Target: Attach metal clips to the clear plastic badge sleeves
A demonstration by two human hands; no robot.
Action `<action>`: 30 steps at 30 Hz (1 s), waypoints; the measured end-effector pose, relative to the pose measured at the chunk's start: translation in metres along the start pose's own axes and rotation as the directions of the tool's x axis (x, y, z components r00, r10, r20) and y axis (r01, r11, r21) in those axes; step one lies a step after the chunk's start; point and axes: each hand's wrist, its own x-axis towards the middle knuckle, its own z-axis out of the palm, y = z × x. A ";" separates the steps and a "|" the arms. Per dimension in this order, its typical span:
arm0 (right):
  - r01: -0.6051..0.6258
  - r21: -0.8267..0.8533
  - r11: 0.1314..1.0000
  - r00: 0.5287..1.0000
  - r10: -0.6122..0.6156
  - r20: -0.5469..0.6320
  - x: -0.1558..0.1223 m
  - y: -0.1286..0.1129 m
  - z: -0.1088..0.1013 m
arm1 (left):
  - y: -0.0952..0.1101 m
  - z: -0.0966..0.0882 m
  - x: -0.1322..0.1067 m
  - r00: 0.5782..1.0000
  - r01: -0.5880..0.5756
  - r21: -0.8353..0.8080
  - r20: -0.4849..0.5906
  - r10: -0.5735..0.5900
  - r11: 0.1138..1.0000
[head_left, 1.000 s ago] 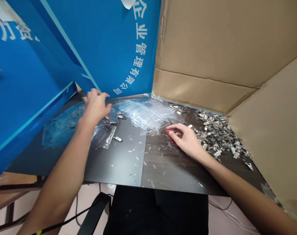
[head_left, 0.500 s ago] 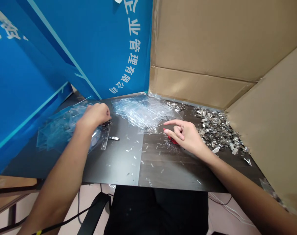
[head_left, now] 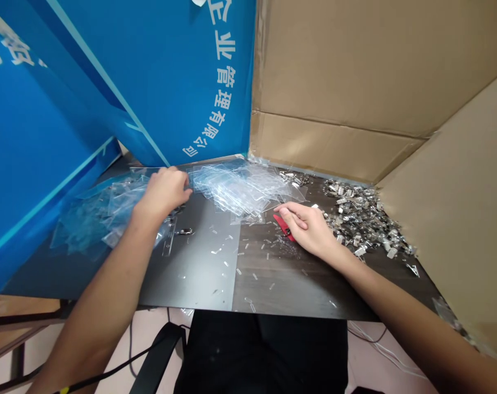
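Note:
My left hand (head_left: 166,189) hovers over the near right edge of a pile of clear plastic badge sleeves (head_left: 84,224) on the left. Its thumb stands apart from the curled fingers, and nothing shows between them. Below it lies a sleeve's edge (head_left: 168,241) with a metal clip (head_left: 185,232) pointing right. My right hand (head_left: 308,227) is at the near right corner of a second heap of clear sleeves (head_left: 248,189). Thumb and index finger come together at a sleeve's corner there. A red object (head_left: 284,225) sits partly hidden beneath this hand.
Many loose metal clips (head_left: 367,221) spread over the right side of the dark table (head_left: 281,293). Small clear strips (head_left: 272,286) are scattered across its middle. A blue printed panel (head_left: 150,82) and cardboard walls (head_left: 338,71) enclose the back and sides.
My left hand has shifted slightly right and its thumb has come away from the fingers. The sleeve edge with its clip slid left. My right thumb and index finger have drawn together.

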 end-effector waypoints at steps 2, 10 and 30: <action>0.000 0.001 1.000 0.999 0.000 0.032 -0.001 0.002 0.001 | 0.015 0.007 0.000 0.972 -0.206 -0.033 -0.123 0.201 0.978; -0.022 -0.079 0.997 0.989 0.033 0.142 0.004 0.008 -0.005 | 0.061 0.046 -0.002 0.809 -0.587 -0.104 -0.126 0.575 0.803; 0.262 -0.131 0.956 0.814 -0.146 0.563 0.024 0.032 -0.044 | 0.072 0.050 -0.005 0.763 -0.631 -0.053 -0.223 0.607 0.774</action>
